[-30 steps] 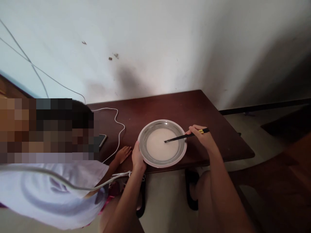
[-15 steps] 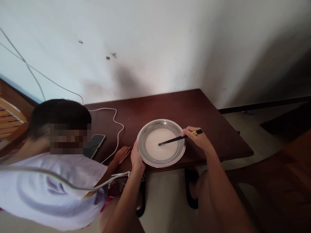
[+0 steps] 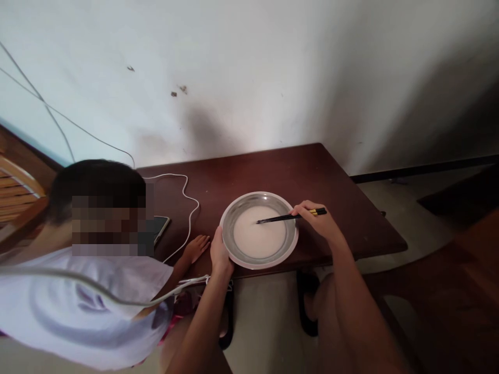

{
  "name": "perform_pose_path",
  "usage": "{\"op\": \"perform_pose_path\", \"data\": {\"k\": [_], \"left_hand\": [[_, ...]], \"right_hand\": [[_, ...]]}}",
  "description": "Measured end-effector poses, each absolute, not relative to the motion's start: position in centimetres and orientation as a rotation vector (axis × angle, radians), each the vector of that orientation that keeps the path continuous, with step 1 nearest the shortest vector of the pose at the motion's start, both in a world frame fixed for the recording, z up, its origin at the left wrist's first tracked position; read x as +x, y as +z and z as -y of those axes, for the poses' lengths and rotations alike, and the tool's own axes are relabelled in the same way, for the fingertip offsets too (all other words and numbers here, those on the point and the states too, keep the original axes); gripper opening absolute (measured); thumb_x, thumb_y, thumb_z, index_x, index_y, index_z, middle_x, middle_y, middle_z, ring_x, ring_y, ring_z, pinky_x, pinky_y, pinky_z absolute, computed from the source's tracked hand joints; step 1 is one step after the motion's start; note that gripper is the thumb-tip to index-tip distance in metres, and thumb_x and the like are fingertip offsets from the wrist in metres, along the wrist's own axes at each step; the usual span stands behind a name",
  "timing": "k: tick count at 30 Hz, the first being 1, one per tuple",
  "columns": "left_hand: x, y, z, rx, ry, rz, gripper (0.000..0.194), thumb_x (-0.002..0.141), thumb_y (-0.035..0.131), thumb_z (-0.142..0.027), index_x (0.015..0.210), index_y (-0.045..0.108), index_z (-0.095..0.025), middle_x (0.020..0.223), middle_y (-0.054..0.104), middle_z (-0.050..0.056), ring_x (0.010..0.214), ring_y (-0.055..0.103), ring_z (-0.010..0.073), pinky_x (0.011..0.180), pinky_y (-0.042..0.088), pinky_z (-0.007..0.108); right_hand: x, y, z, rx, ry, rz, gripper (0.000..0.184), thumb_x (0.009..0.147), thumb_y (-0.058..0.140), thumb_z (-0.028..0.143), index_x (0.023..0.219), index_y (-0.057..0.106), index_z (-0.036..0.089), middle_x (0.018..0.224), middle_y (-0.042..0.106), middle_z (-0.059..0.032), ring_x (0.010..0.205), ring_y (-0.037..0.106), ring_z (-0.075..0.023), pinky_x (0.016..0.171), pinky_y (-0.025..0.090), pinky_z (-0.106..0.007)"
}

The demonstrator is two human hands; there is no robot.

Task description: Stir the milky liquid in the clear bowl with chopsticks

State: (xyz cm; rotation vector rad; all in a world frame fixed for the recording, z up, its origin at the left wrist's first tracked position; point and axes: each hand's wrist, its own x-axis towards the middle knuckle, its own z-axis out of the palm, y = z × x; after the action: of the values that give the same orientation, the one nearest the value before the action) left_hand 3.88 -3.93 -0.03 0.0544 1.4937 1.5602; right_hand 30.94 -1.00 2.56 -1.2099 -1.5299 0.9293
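A round metal bowl [image 3: 292, 240] with pale white liquid in it stands near the front edge of a dark wooden table [image 3: 273, 171]. My left hand [image 3: 219, 255] is closed on the bowl's left rim. My right hand [image 3: 319, 222] grips black chopsticks [image 3: 281, 217] with yellow bands at the top. Their tips dip into the liquid near the bowl's middle.
Another person in a white shirt [image 3: 78, 301] leans in at the left, with a small hand [image 3: 196, 246] flat on the table beside my left hand. A phone [image 3: 160, 226] and a white cable [image 3: 187, 200] lie on the table's left part. A wall stands behind.
The chopstick tips have moved from the bowl's middle right to the left and then toward the far side. The bowl and my left hand stayed put. The other person's head shifted slightly.
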Motion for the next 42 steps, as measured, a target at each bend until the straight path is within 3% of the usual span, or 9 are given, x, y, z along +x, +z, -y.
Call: {"op": "perform_pose_path", "data": {"k": [5,10,17,22,28,34,39,42], "left_hand": [[3.5,-1.0,3.9,0.098,1.537,-1.478,0.021,0.096,0.062,-0.028,0.085,0.075,-0.016,0.085,0.075,0.003,0.076,0.067,0.0146,0.093,0.053,0.031],[3.1,-2.2,3.8,0.175,1.552,-1.477,0.024,0.091,0.068,-0.039,0.092,0.074,-0.016,0.087,0.075,0.004,0.087,0.071,0.0185,0.099,0.053,0.036],[3.6,-0.9,3.9,0.111,1.561,-1.505,0.017,0.091,0.067,-0.030,0.089,0.074,-0.015,0.083,0.075,0.003,0.079,0.069,0.0166,0.093,0.056,0.034],[3.7,-0.6,3.9,0.088,1.544,-1.509,0.018,0.092,0.064,-0.030,0.089,0.074,-0.016,0.080,0.074,0.002,0.077,0.068,0.0158,0.092,0.056,0.032],[3.6,-0.9,3.8,0.090,1.552,-1.472,0.018,0.094,0.064,-0.029,0.090,0.075,-0.015,0.086,0.075,0.004,0.078,0.069,0.0166,0.094,0.054,0.034],[3.9,-0.4,3.9,0.046,1.547,-1.479,0.021,0.096,0.061,-0.027,0.086,0.075,-0.015,0.081,0.073,0.002,0.072,0.066,0.0141,0.095,0.053,0.032],[3.9,-0.7,3.9,0.069,1.539,-1.481,0.020,0.096,0.062,-0.027,0.086,0.076,-0.016,0.082,0.073,0.002,0.073,0.067,0.0146,0.095,0.053,0.032],[3.9,-1.0,3.8,0.088,1.532,-1.509,0.020,0.096,0.063,-0.029,0.086,0.076,-0.017,0.083,0.074,0.002,0.076,0.068,0.0156,0.095,0.053,0.032]], "right_hand": [[31.2,2.6,1.0,-1.233,0.963,1.470,0.035,0.090,0.061,0.043,0.062,0.072,0.026,0.071,0.078,-0.0031,0.076,0.071,-0.0241,0.080,0.051,-0.037],[30.6,2.7,1.0,-1.187,0.990,1.568,0.027,0.089,0.064,0.041,0.070,0.076,0.026,0.081,0.081,-0.0031,0.086,0.073,-0.0252,0.084,0.051,-0.037],[31.4,2.6,1.1,-1.244,0.950,1.472,0.036,0.092,0.062,0.044,0.063,0.073,0.025,0.072,0.078,-0.0032,0.077,0.072,-0.0248,0.080,0.052,-0.038],[30.8,2.7,1.2,-1.181,0.992,1.564,0.026,0.089,0.065,0.041,0.072,0.078,0.026,0.084,0.082,-0.0032,0.086,0.074,-0.0252,0.084,0.053,-0.038],[31.5,2.4,0.9,-1.227,0.961,1.473,0.035,0.091,0.062,0.043,0.064,0.075,0.025,0.072,0.078,-0.0034,0.077,0.072,-0.0244,0.081,0.052,-0.038],[31.1,2.3,1.0,-1.193,0.958,1.553,0.027,0.090,0.065,0.041,0.072,0.078,0.026,0.082,0.081,-0.0032,0.085,0.073,-0.0246,0.084,0.052,-0.037],[31.6,2.1,0.9,-1.238,0.917,1.488,0.034,0.092,0.062,0.043,0.065,0.075,0.026,0.074,0.078,-0.0031,0.078,0.072,-0.0246,0.081,0.052,-0.038],[31.3,2.0,1.1,-1.198,0.992,1.549,0.031,0.091,0.063,0.042,0.068,0.076,0.026,0.078,0.080,-0.0029,0.082,0.074,-0.0250,0.083,0.053,-0.038]]}}
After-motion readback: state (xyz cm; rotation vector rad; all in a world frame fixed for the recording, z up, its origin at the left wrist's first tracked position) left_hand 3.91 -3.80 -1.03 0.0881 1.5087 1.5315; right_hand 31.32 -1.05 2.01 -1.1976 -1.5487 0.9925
